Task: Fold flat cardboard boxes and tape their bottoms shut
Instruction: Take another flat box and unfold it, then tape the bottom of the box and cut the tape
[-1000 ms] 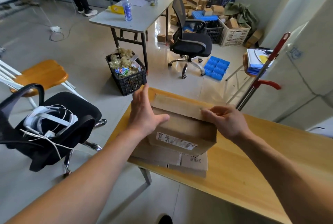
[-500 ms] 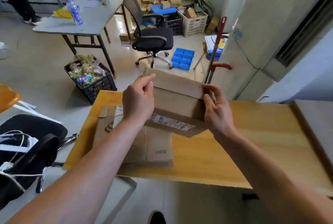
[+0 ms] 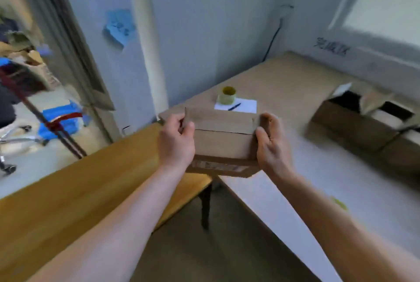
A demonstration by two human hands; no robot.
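Note:
A small brown cardboard box (image 3: 221,143) hangs in the air between two tables, its flaps folded shut on top with a seam running across and a white label on its near side. My left hand (image 3: 176,143) grips its left end, fingers curled over the flap edge. My right hand (image 3: 271,143) holds the right end, thumb on top and fingers round the side. A yellowish roll of tape (image 3: 227,95) stands beyond the box on the far table.
A white sheet (image 3: 244,105) with a dark pen (image 3: 234,106) lies by the tape. Open brown boxes (image 3: 354,122) sit on the white table (image 3: 318,186) at right. The wooden table (image 3: 79,195) is at left; a red-handled pole (image 3: 45,120) leans beyond it.
The view has swung right, from the wooden table with the flat cardboard to the corner tables. Both hands have carried the box along, lifted off the wooden table.

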